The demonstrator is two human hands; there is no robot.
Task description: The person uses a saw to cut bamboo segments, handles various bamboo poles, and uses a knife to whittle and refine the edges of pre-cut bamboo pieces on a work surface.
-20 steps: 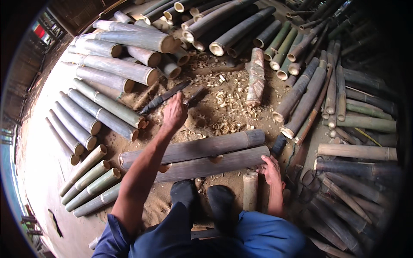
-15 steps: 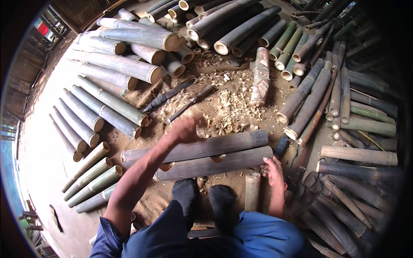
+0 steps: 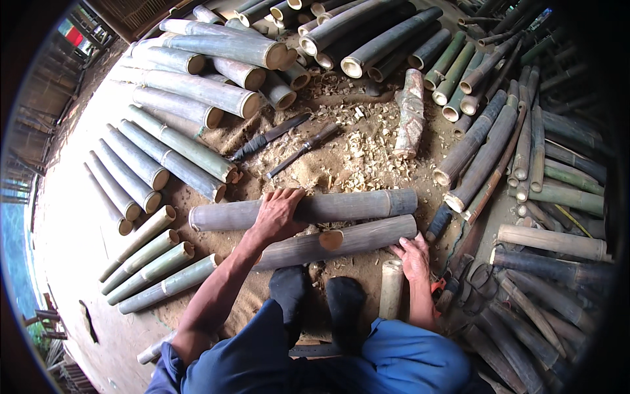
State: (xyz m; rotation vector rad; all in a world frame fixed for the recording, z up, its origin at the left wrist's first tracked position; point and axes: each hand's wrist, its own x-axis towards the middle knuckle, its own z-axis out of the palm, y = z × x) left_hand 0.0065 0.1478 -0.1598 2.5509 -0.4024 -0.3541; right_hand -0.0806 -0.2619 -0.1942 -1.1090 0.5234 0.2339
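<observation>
Two dark grey bamboo tubes lie crosswise in front of my feet. My left hand grips the far bamboo tube left of its middle, with the fingers bent over its far side. The near bamboo tube has a pale cut hole facing up; its left end is partly hidden by my left forearm. At that tube's right end is my right hand, fingers and thumb against the rim. Just beyond the tubes, a chisel-like tool and a long dark-handled knife rest on the ground.
Pale wood shavings cover the sacking ahead. A short log stands out among them. Bamboo stacks line the far and left sides, with more bamboo poles at the right. A short bamboo piece lies beside my right foot.
My left hand has come down onto the far tube. A gap has widened between the two tubes, and the near tube's hole has turned more upward. My right hand stays at its end.
</observation>
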